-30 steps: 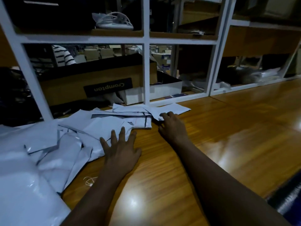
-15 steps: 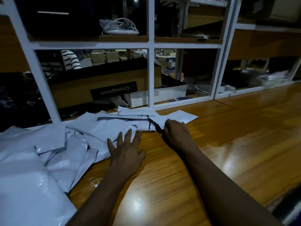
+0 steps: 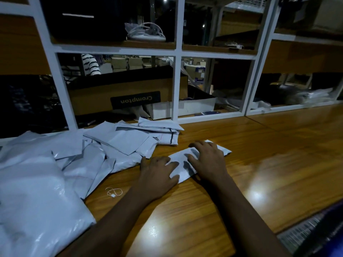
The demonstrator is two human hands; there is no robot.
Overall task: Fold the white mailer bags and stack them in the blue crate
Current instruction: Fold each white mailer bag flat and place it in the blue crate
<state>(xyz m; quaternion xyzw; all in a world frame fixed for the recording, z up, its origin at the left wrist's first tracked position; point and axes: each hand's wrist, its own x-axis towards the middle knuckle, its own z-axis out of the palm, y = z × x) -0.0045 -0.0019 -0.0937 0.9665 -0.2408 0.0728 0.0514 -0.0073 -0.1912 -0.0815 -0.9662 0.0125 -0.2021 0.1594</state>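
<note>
Mailer bags [image 3: 118, 140]: loose white heap, overlapping, spread over the left side of the worktop [image 3: 259, 164]. None look folded.
Cardboard box [image 3: 130, 93]: sits in the shelf bay behind the heap, apart from it.
Blue crate [image 3: 323, 230]: only a dark blue edge shows at the lower right corner; probably the crate. Its contents are out of sight.
Single bag [image 3: 178, 157]: flat on bare worktop just right of the heap, lying aslant under both hands.
Left hand [image 3: 157, 171]: fingers straight and spread, resting on the bag's near-left end; grasping nothing.
Right hand [image 3: 207, 160]: fingers splayed, pressing down on the far-right part; not clenched.
Cord loop [image 3: 113, 192]: small, white, on the worktop near the left forearm, untouched.
Change: a second ago both hands were at the heap's edge, the right one on the far bag by the shelf. That bag now lies drawn toward the person, clear of the rest.
Meaning: one bag appears isolated and smoothed, ready for its first fold. No fold shows yet, and the heap suggests most of the job remains.
</note>
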